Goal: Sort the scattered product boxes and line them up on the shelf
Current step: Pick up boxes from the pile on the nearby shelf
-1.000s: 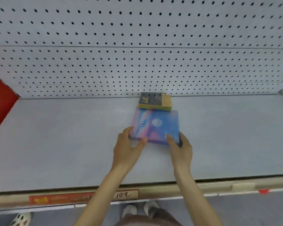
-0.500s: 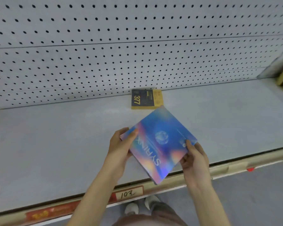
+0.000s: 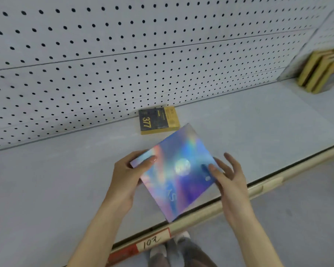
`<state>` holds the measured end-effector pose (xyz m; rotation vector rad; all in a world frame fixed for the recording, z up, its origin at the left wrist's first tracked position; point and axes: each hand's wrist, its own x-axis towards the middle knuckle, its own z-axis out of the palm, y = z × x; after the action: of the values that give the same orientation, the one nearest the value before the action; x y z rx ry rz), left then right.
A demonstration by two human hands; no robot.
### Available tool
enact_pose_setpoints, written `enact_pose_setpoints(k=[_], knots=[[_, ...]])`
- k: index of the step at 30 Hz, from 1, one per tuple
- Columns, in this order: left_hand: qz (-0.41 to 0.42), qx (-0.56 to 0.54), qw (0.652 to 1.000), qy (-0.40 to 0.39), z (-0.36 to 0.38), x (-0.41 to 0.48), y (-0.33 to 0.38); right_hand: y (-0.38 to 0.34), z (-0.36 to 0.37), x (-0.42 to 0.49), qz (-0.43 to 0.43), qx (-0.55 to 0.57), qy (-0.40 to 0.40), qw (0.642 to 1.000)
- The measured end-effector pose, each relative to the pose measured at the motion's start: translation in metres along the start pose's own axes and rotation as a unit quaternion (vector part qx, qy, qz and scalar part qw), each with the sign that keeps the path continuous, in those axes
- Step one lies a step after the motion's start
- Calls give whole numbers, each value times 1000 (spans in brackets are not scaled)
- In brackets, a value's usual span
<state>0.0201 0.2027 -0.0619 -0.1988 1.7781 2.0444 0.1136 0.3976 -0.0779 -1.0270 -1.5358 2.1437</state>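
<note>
1. While the holographic box [image 3: 177, 170] is held tilted above the front edge of the shelf [image 3: 46, 180], the left hand [image 3: 123, 176] grips its left corner, thumb on top.
2. The right hand [image 3: 231, 182] touches the right corner, thumb on the face, fingers spread loose.
3. One black-and-yellow "377" box [image 3: 158, 120] lies flat by the pegboard [image 3: 104, 64].
4. Several yellow boxes [image 3: 318, 74] stand upright far right.

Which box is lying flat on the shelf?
The black-and-yellow 377 box. The holographic box is in the grip of the left hand; far-right yellow boxes stand on edge.
</note>
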Motion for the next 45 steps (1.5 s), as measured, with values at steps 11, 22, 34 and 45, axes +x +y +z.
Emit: enact_pose_setpoints(k=[11,22,34,45], knots=[[59,111,990,-61,72,68,31,-32,-55,7,-10,-109,-101,989],[244,588,770,-47,16,188,-1,-16,-94,25,100,117,16,988],[171,610,771,56,40,148,-10,-12,-98,30,93,88,-20,992],[121,254,960,3,169,64,-1,-44,-197,45,88,195,-13,977]])
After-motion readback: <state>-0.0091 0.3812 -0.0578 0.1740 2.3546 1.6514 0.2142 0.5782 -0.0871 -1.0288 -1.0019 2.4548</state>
